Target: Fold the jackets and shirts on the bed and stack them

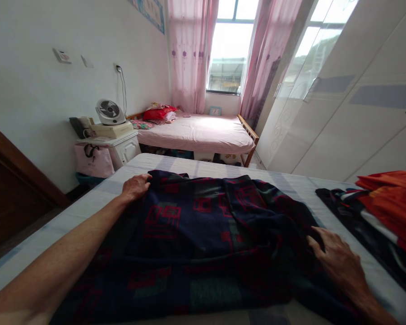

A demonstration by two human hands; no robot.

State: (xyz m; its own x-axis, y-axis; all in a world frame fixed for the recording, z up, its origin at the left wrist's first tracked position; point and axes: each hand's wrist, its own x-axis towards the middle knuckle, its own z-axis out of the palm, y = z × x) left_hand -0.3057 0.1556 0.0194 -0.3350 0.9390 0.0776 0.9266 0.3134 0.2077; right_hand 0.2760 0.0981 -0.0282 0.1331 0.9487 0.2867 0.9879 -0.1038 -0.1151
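One dark patterned cloth (199, 230) lies on one near bed (88, 204), between two hands: left hand (136, 186), fingers clamped on its far left corner; right hand (341, 257), fingers at its right edge, grip indiscernible.

Dark cloth (189, 225): rumpled, near far edge of bed (203, 166)
Left hand (136, 186): curled at cloth's far-left corner
Right hand (341, 259): touching cloth's right side
Clothes pile (392, 203): toward bed's right edge

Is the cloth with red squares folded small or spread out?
Spread out: the cloth lies wide and wrinkled across the near bed, from the left hand to the right hand. Whether it's doubled underneath, I cannot tell.
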